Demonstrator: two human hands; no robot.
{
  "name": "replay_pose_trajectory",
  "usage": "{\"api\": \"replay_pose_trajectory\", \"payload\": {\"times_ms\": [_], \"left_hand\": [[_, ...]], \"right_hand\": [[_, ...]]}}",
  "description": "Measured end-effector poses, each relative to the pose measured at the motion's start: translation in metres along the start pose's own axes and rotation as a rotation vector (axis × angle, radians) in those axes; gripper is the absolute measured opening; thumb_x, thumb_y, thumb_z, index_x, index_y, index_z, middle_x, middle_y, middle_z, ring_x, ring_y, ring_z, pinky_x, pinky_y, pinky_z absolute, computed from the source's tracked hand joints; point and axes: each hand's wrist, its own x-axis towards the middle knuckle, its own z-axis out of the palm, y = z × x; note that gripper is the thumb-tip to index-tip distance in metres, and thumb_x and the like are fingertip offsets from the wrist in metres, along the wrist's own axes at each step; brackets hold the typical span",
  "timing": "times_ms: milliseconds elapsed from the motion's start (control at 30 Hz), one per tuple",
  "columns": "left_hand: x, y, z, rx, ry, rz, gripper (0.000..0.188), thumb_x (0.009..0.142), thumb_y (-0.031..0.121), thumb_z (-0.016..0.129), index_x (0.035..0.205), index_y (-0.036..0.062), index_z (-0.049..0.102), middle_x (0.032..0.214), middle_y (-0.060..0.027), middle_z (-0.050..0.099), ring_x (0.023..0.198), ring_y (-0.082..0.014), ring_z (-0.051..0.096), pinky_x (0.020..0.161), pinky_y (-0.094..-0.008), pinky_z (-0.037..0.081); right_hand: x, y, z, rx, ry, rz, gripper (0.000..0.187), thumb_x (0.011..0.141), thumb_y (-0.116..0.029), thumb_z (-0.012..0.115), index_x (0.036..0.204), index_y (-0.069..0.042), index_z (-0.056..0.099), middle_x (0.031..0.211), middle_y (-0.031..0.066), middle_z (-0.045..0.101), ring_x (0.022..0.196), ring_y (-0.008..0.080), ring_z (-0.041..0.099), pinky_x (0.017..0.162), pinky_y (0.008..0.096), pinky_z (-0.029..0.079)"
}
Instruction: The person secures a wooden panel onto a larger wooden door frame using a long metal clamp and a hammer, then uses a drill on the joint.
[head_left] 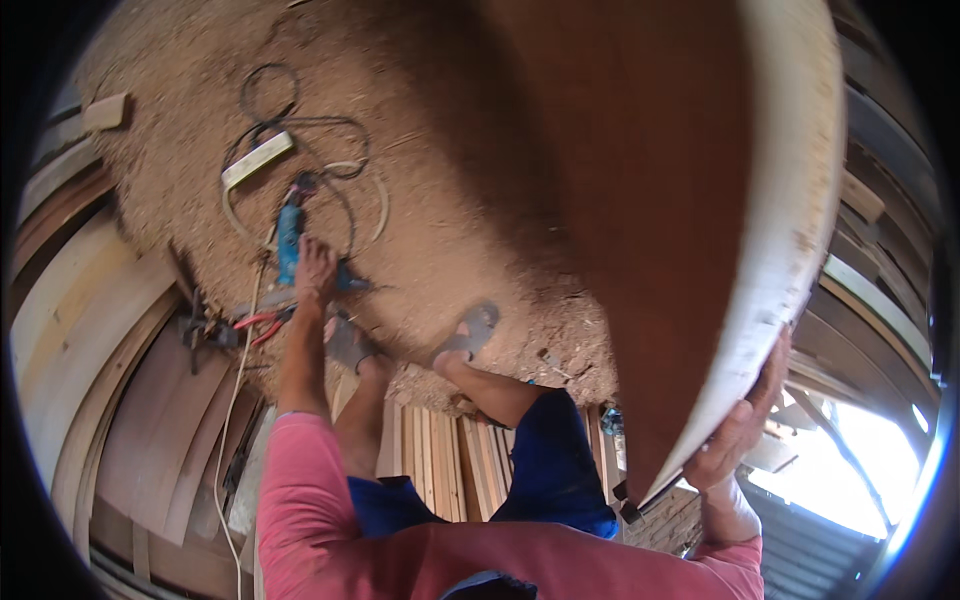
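Note:
My left hand reaches down to the sawdust-covered floor, fingers closed around a blue power tool that lies among its cables. My right hand is raised at my right side and grips the pale edge of a large reddish-brown wooden board, which stands tilted and fills the upper right of the head view. My two feet in grey sandals stand on the sawdust between both hands.
A white power strip with looping cables lies beyond the tool. Red-handled pliers and dark tools lie left of my foot. Stacked planks curve along the left, wooden slats lie under my legs, more boards at right.

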Motion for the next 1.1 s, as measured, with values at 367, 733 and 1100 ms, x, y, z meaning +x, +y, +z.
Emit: {"api": "replay_pose_trajectory", "payload": {"times_ms": [367, 733, 1100], "left_hand": [[-0.126, 0.029, -0.189, -0.782, -0.198, -0.373, 0.101, 0.052, 0.041, 0.086, 0.139, 0.0161, 0.042, 0.123, -0.0225, 0.062, 0.117, -0.0418, 0.057, 0.108, -0.0637, 0.027], [-0.346, 0.063, -0.521, -1.494, 0.257, -0.372, 0.062, 0.070, 0.011, 0.080, 0.124, 0.0039, 0.051, 0.107, -0.0075, 0.062, 0.098, -0.0178, 0.062, 0.088, -0.0322, 0.051], [-0.305, 0.181, -0.690, -2.220, -0.119, -0.077, 0.062, 0.084, 0.049, 0.066, 0.123, 0.0035, 0.050, 0.097, -0.0172, 0.065, 0.086, -0.0309, 0.066, 0.079, -0.0461, 0.057]], "right_hand": [[-0.014, 0.017, -0.010, 0.085, 0.009, 0.002, 0.062, 0.096, -0.027, 0.050, 0.147, 0.007, 0.038, 0.154, 0.0325, 0.026, 0.140, 0.0490, 0.026, 0.116, 0.0587, 0.017], [-0.030, 0.014, -0.036, 0.274, 0.045, 0.144, 0.065, 0.092, -0.032, 0.058, 0.149, -0.008, 0.040, 0.156, 0.0222, 0.029, 0.143, 0.0411, 0.027, 0.119, 0.0584, 0.018], [-0.204, -0.005, -0.155, 0.963, -0.275, -0.078, 0.083, 0.078, -0.031, 0.074, 0.148, -0.004, 0.037, 0.141, 0.0256, 0.047, 0.131, 0.0432, 0.045, 0.111, 0.0533, 0.034]]}}
